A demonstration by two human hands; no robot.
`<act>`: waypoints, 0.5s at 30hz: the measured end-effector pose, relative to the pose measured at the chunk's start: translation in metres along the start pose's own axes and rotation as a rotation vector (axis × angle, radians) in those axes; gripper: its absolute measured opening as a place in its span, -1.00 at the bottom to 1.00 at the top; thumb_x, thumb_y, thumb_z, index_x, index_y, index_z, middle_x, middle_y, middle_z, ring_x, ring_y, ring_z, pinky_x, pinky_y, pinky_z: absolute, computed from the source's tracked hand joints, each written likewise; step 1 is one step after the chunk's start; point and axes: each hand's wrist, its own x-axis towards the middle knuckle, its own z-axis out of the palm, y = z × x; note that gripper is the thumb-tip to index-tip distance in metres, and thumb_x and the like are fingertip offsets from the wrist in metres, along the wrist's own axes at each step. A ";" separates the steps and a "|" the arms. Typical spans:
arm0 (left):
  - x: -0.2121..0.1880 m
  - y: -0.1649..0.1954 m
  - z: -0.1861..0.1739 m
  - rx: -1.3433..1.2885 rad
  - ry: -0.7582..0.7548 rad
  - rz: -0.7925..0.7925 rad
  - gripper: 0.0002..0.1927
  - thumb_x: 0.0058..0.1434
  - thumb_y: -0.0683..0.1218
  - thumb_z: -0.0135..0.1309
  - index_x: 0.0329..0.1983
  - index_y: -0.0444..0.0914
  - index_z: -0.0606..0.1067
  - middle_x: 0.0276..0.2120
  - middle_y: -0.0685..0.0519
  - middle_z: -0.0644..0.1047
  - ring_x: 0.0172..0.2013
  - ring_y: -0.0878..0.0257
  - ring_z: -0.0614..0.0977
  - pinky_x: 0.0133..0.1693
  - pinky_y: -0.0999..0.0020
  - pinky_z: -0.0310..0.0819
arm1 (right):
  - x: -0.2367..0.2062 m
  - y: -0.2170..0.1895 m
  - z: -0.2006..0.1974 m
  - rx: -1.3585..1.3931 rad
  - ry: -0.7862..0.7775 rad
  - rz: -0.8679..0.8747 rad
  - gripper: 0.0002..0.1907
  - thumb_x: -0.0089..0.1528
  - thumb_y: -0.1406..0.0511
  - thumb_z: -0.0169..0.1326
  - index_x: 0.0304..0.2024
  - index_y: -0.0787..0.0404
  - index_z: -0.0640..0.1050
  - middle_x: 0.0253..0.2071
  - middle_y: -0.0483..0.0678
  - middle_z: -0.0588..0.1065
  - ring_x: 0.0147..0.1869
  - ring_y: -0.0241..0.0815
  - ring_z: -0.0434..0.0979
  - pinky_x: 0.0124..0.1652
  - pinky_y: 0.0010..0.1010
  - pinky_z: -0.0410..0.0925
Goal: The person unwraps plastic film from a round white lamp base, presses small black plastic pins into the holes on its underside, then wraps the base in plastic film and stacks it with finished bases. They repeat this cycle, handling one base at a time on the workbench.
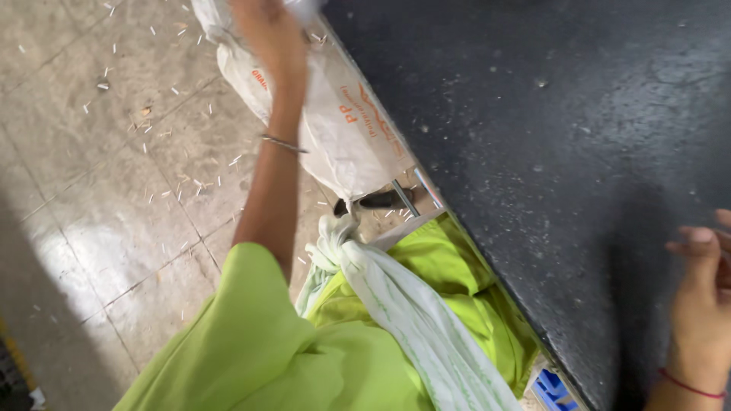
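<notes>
Your left hand [268, 34] reaches down onto the white woven sack [335, 114] that stands on the floor beside the dark table [548, 114]; it is blurred, so I cannot tell how its fingers stand. Your right hand [704, 293] rests on the table edge, fingers loosely bent, holding nothing.
</notes>
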 end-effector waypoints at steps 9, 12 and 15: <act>-0.168 -0.102 -0.063 0.566 -0.332 -0.378 -0.60 0.18 -0.24 0.03 0.12 -0.24 0.44 0.16 -0.25 0.29 0.15 -0.24 0.44 0.14 -0.02 0.42 | 0.011 0.112 -0.005 0.056 -0.056 -0.018 -0.81 0.65 0.35 -0.18 0.11 0.33 0.44 0.06 0.03 0.44 0.18 -0.18 0.48 0.10 -0.36 0.43; -0.209 -0.098 -0.036 0.432 -0.494 -0.861 -0.12 0.28 0.33 0.07 0.37 -0.41 0.23 0.39 -0.34 0.08 0.39 -0.23 0.19 0.32 0.05 0.14 | 0.015 0.128 -0.006 0.065 -0.063 -0.010 -0.82 0.65 0.36 -0.18 0.11 0.32 0.45 0.06 0.02 0.44 0.19 -0.18 0.47 0.12 -0.34 0.42; -0.221 -0.096 -0.021 0.047 -0.496 -1.204 0.19 0.25 0.58 -0.03 0.54 -0.44 0.05 0.53 -0.34 -0.03 0.53 -0.18 0.02 0.47 0.09 -0.12 | 0.016 0.120 -0.001 0.116 -0.079 -0.018 -0.83 0.64 0.37 -0.20 0.07 0.32 0.43 0.04 0.00 0.41 0.18 -0.21 0.45 0.12 -0.39 0.40</act>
